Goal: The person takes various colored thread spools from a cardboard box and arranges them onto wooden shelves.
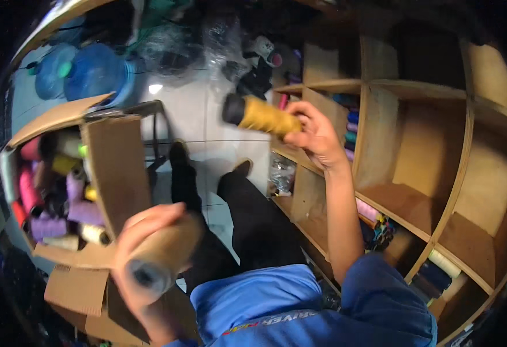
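In my left hand (pixel 135 243) is a large tan thread spool (pixel 169 246), its hollow grey core end toward me; both are blurred by motion. My right hand (pixel 316 136), raised in front of the shelves, grips a mustard-yellow thread spool (pixel 268 117) by one end, and its dark end points left. To the left of my left hand stands an open cardboard box (pixel 117 165). Thread spools in several colours, among them a purple spool (pixel 86 213) and a pink spool (pixel 29 188), lie jumbled inside it.
A wooden cubbyhole shelf (pixel 418 91) fills the right side, with thread spools such as a pink one (pixel 368 209) in some compartments. Large blue water bottles (pixel 94 72) stand at the back left. Clear plastic wrapping (pixel 221 43) lies on the tiled floor (pixel 207 156) beyond my feet.
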Demonstrator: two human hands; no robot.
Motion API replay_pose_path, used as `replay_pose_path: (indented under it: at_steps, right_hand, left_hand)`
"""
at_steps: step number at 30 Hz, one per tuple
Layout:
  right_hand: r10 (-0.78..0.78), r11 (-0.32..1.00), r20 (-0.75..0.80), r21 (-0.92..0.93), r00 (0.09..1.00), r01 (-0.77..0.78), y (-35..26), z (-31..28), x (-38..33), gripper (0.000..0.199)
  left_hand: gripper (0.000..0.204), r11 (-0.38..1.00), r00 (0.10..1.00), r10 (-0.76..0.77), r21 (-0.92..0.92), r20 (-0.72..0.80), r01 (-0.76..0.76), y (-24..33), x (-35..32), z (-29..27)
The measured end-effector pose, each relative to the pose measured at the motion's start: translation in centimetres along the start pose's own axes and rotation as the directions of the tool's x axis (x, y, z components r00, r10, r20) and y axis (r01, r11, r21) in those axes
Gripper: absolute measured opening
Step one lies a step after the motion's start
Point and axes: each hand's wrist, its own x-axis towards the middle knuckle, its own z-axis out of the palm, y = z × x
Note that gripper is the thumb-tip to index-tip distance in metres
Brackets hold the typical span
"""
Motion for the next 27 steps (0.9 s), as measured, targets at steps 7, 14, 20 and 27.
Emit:
replay_pose_path:
  at_steps: [7,14,20,27]
  right_hand:
    - [-0.055,0.987,-0.909,0.014,0.414,0.163,16.1,-16.6,-2.7,0.043]
    - [-0.502,0.861,-0.849,-0.509,0.167,0.000,22.5,-36.3,4.7,0.050]
    - [-0.547,0.771,-0.837,-0.511,0.017,-0.380,21.2,-40.6,9.0,0.055]
    - [-0.302,0.948,-0.948,-0.309,0.102,-0.069,20.3,-37.6,10.4,0.045]
  left_hand:
    - [0.048,0.990,0.868,-0.133,0.032,0.479,0.135,-20.7,9.8,17.9]
    - [0.045,0.983,0.765,-0.173,0.061,0.620,0.174,-31.7,11.3,24.0]
    - [0.043,0.910,0.731,-0.367,0.060,0.575,0.410,-36.6,8.1,24.2]
    - [0.045,0.888,0.686,-0.441,0.171,0.579,0.426,-36.4,9.2,22.2]
